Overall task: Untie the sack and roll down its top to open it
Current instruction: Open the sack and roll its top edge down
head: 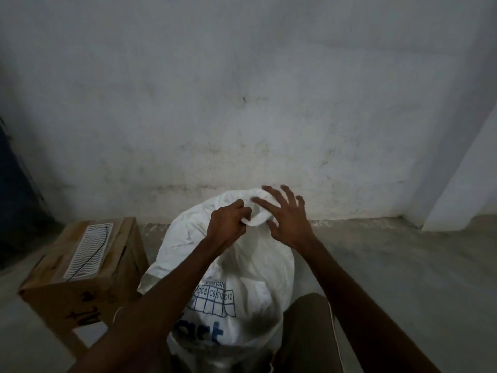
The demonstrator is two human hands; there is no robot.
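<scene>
A white plastic sack (pixel 236 267) with blue printed letters and a grid stands on the floor in front of me, bulging and tied at its top. My left hand (pixel 228 224) pinches the twisted white knot (pixel 255 220) at the sack's neck. My right hand (pixel 285 214) hovers just right of the knot with fingers spread wide, its fingertips touching or nearly touching the bunched top of the sack. Both forearms reach in from the bottom of the view.
A brown cardboard box (pixel 107 265) with a white label sits on the floor to the left of the sack. A stained grey wall (pixel 242 103) rises close behind. Bare concrete floor (pixel 390 265) spreads to the right, where a wall corner (pixel 457 189) juts out.
</scene>
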